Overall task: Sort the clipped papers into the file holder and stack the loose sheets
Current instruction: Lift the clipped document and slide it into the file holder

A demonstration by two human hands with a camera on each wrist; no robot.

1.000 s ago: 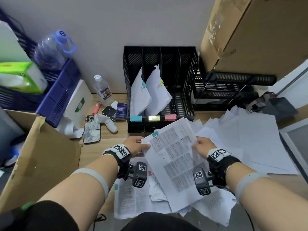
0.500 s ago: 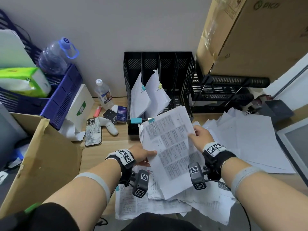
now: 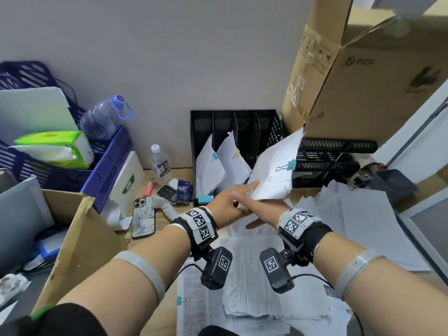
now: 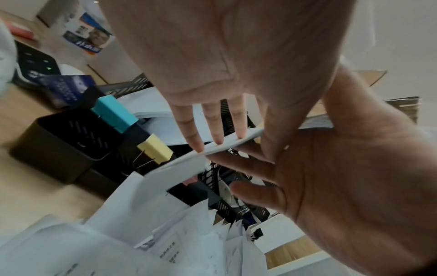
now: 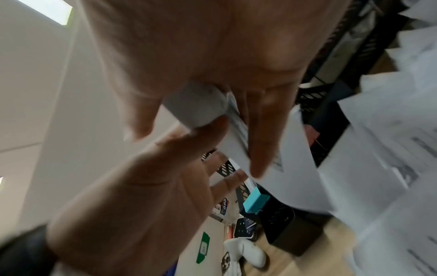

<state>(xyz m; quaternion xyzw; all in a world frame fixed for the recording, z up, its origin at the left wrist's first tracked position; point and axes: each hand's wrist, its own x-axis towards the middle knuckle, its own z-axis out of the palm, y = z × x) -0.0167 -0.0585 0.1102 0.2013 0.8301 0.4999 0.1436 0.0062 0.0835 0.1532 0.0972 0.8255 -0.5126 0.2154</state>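
Print on the loose sheets (image 3: 252, 282) is too blurred to read.

A cluttered light wooden desk (image 3: 167, 220) against a pale wall.

At the back stands a black mesh file holder (image 3: 238, 141), with a black tray rack (image 3: 334, 163) to its right. Loose white sheets (image 3: 363, 219) spread over the right side, and printed papers (image 3: 254, 294) lie heaped along the near edge. Left of the holder lie a small water bottle (image 3: 161, 164), a phone (image 3: 143, 220) face down, a white controller (image 3: 163, 204), a red lighter (image 3: 149, 188), a white box (image 3: 126, 183) and a blue basket (image 3: 106, 166).
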